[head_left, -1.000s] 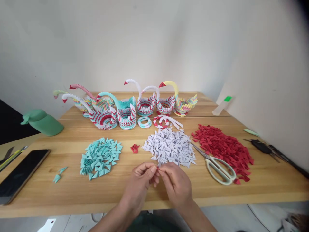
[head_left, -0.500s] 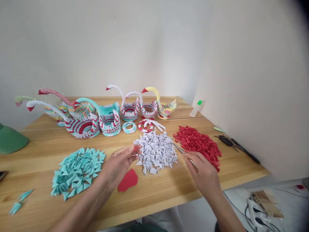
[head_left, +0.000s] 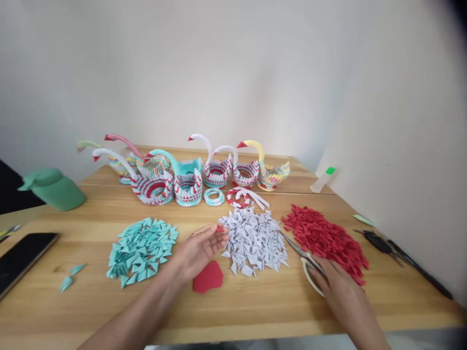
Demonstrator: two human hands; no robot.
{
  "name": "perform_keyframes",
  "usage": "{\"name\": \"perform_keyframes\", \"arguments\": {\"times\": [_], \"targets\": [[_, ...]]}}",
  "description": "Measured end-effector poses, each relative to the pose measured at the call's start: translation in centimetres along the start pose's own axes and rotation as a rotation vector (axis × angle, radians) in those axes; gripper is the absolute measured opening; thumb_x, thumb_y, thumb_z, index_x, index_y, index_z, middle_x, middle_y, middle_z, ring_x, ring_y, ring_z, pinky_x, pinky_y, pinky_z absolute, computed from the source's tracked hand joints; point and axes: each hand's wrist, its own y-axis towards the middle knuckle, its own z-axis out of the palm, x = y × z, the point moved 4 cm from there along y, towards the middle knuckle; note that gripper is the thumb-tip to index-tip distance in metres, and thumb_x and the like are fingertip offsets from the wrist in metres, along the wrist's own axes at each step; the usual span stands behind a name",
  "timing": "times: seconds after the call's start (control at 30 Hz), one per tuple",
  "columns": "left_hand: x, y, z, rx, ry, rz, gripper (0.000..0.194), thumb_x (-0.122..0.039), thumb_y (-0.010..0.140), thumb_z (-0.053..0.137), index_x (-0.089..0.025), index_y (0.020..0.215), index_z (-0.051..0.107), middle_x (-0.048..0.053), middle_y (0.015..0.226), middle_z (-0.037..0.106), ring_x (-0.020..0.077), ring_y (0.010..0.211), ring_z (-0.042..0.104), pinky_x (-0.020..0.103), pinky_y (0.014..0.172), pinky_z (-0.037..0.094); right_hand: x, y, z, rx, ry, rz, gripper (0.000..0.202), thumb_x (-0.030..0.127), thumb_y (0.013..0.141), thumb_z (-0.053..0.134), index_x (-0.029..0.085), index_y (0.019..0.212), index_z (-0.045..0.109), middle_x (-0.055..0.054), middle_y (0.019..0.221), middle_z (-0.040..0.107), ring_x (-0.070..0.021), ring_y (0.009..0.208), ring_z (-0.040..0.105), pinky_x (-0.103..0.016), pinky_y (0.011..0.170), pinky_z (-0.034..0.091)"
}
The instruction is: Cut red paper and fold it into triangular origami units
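A small red paper piece [head_left: 219, 229] is pinched between the thumb and finger of my left hand [head_left: 202, 249], at the left edge of the white folded-paper pile [head_left: 255, 240]. Below that hand lies a flat red paper sheet [head_left: 208, 278]. My right hand [head_left: 339, 287] holds scissors [head_left: 299, 250] by the handles, blades pointing up and left between the white pile and the red folded-paper pile [head_left: 324, 238]. A teal folded-paper pile [head_left: 142, 250] lies left of my left hand.
Several paper swans [head_left: 188, 180] stand along the back. Paper rings [head_left: 213, 197] lie before them. At the left are a green jug [head_left: 54, 190] and a phone [head_left: 25, 257]. Black tools [head_left: 419, 267] and a glue bottle [head_left: 322, 180] are at the right.
The view has turned left, bringing the phone and more of the jug in. My right hand is lower, farther from the white pile, with the scissors' handles now showing. The left still pinches the red piece.
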Motion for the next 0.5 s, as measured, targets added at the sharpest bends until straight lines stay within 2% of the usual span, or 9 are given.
{"name": "perform_keyframes", "arguments": {"times": [0.1, 0.23, 0.3, 0.33, 0.43, 0.5], "targets": [[0.1, 0.0, 0.0, -0.017, -0.035, -0.011, 0.008, -0.018, 0.083, 0.068, -0.010, 0.082, 0.069, 0.009, 0.084, 0.073, 0.0160, 0.077, 0.070, 0.026, 0.076, 0.054, -0.9, -0.2, 0.2, 0.028, 0.058, -0.010, 0.036, 0.045, 0.089, 0.043, 0.020, 0.100, 0.067, -0.013, 0.097, 0.073, -0.0304, 0.086, 0.070, -0.041, 0.071, 0.055], [0.2, -0.1, 0.3, -0.023, -0.056, -0.031, 0.010, -0.018, 0.084, 0.068, -0.008, 0.084, 0.070, 0.010, 0.082, 0.073, 0.0161, 0.075, 0.070, 0.026, 0.074, 0.054, -0.3, -0.3, -1.4, 0.057, 0.147, 0.015, 0.036, 0.047, 0.086, 0.051, 0.022, 0.102, 0.070, -0.014, 0.103, 0.073, -0.0311, 0.088, 0.071, -0.038, 0.069, 0.059], [0.2, -0.2, 0.4, -0.019, -0.058, -0.033, 0.011, -0.019, 0.083, 0.069, -0.009, 0.084, 0.069, 0.010, 0.081, 0.073, 0.0158, 0.074, 0.070, 0.026, 0.074, 0.054, 1.3, -0.3, -2.4, 0.094, 0.212, 0.007, 0.037, 0.047, 0.085, 0.056, 0.024, 0.112, 0.067, -0.011, 0.100, 0.075, -0.0260, 0.080, 0.074, -0.030, 0.060, 0.061], [0.2, -0.3, 0.4, -0.017, -0.058, -0.034, 0.011, -0.020, 0.083, 0.069, -0.009, 0.084, 0.069, 0.010, 0.081, 0.073, 0.0158, 0.074, 0.070, 0.026, 0.074, 0.054, 2.4, -0.3, -2.7, 0.132, 0.325, 0.002, 0.039, 0.045, 0.085, 0.057, 0.024, 0.117, 0.065, -0.009, 0.099, 0.076, -0.0238, 0.077, 0.074, -0.026, 0.058, 0.061], [0.3, -0.3, 0.4, -0.014, -0.052, -0.048, 0.011, -0.020, 0.081, 0.071, -0.009, 0.084, 0.069, 0.010, 0.080, 0.074, 0.0164, 0.074, 0.070, 0.027, 0.076, 0.054, 6.9, -0.2, -3.0, 0.280, 0.642, -0.077, 0.035, 0.037, 0.089, 0.055, 0.024, 0.119, 0.065, -0.009, 0.108, 0.074, -0.0219, 0.087, 0.074, -0.021, 0.068, 0.061], [0.3, -0.3, 0.4, -0.016, -0.045, -0.061, 0.011, -0.020, 0.081, 0.071, -0.009, 0.083, 0.070, 0.009, 0.079, 0.074, 0.0165, 0.074, 0.071, 0.027, 0.076, 0.054, 9.6, 0.1, -3.1, 0.258, 0.733, -0.111, 0.031, 0.033, 0.087, 0.058, 0.025, 0.117, 0.067, -0.008, 0.109, 0.073, -0.0219, 0.087, 0.073, -0.021, 0.067, 0.060]]}}
